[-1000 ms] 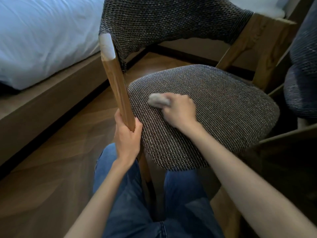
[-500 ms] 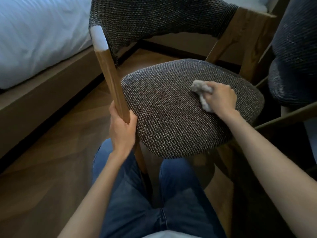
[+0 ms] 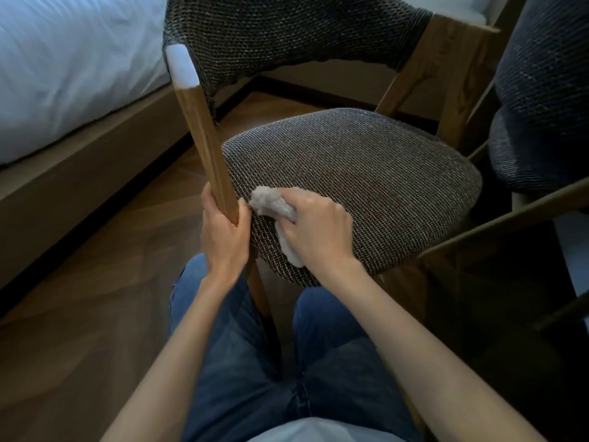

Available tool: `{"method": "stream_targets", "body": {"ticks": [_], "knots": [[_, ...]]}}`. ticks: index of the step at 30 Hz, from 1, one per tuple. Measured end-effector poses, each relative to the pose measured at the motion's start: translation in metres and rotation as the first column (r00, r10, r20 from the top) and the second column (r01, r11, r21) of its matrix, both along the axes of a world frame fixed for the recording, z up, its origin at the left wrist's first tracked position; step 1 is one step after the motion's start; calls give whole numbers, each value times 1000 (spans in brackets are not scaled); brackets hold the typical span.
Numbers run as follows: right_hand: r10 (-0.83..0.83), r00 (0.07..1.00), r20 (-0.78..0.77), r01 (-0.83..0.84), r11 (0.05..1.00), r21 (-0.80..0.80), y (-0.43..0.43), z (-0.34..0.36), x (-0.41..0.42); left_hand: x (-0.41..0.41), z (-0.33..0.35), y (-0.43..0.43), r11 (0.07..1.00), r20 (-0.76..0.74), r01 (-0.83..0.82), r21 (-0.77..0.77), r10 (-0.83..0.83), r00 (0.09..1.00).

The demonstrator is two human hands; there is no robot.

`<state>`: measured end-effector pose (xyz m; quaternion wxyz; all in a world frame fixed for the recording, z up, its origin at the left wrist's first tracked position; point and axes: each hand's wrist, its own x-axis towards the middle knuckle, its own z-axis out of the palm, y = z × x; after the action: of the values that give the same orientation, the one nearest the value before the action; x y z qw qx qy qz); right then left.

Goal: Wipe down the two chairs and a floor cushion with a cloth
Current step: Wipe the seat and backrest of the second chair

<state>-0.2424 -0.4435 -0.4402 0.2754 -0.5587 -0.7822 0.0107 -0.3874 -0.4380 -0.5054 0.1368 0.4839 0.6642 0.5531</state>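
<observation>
Cloth (image 3: 269,203) — a small pale grey wad — lies on the near left corner of the chair's woven seat (image 3: 366,186), pressed down under the right hand (image 3: 315,228). That hand's fingers are curled over the wad and grip it. One end pokes out toward the seat's left edge, and another fold shows below the palm at the seat's front rim.

Just left of the seat, the left hand (image 3: 224,231) is wrapped round the wooden back post (image 3: 204,145), fingers and thumb closed on it, its knuckles just beside the cloth. The post rises from beside the seat to a pale cap. There the dark woven backrest (image 3: 287,33) begins and curves across behind the seat to a second wooden upright (image 3: 455,68).

Right of the seat, close beside it, stands a second chair (image 3: 538,100) in darker fabric — only part of it is in view. Below the seat's front edge are the person's legs in blue jeans (image 3: 242,362). Left of the seat, across a strip of wood floor (image 3: 95,282), runs a bed (image 3: 63,59) with white bedding on a wooden base.
</observation>
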Motion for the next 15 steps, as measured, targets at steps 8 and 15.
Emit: {"method": "stream_targets", "body": {"ticks": [8, 15], "knots": [[-435, 900, -18, 433, 900, -54, 67, 1, 129, 1, 2, -2, 999, -21, 25, 25, -24, 999], [-230, 972, -40, 229, 973, -25, 21, -8, 55, 3, 3, -3, 1000, -17, 13, 9, -13, 1000]]}}
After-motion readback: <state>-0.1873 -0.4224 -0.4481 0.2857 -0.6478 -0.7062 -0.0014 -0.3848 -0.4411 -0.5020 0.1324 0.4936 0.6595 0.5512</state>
